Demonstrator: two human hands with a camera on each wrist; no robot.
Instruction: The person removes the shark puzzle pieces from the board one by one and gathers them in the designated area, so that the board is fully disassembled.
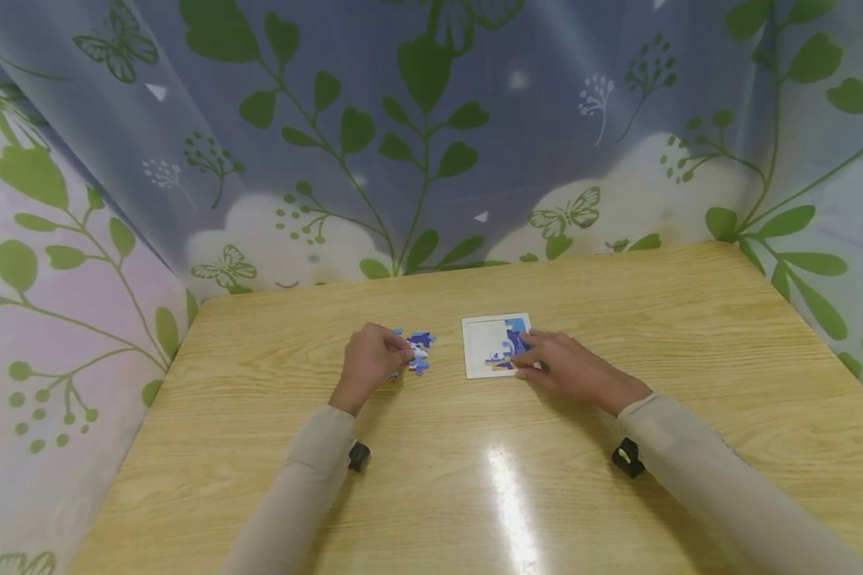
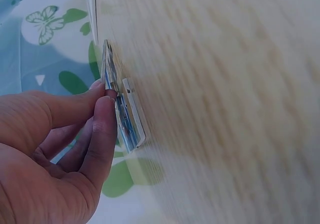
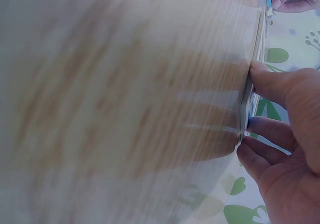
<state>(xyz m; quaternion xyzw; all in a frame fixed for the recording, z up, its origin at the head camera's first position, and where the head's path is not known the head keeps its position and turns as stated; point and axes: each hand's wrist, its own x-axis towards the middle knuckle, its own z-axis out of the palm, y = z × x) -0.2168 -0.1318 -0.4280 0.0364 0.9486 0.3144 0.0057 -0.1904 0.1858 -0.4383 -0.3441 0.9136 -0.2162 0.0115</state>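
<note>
My left hand (image 1: 371,357) is over a small group of loose jigsaw pieces (image 1: 422,339) in blue, purple and white. Its thumb and forefinger pinch a puzzle piece, mostly hidden by the fingertips. To the right lies a square white puzzle frame (image 1: 476,370), flat on the table, with several joined pieces (image 1: 515,326) along its right side. The left part of its tray is bare white. My right hand (image 1: 564,366) holds the frame at its right side and near corner, thumb and bent fingers against the edge. In the right wrist view, the right hand's fingers (image 3: 252,156) touch the frame's edge.
The wooden table (image 1: 431,479) carries the frame and pieces near its far side. Behind it hangs a curtain (image 1: 374,160) printed with leaves and butterflies, continuing along both sides. A black wrist device (image 1: 358,455) sits under the left sleeve, another (image 1: 628,458) under the right.
</note>
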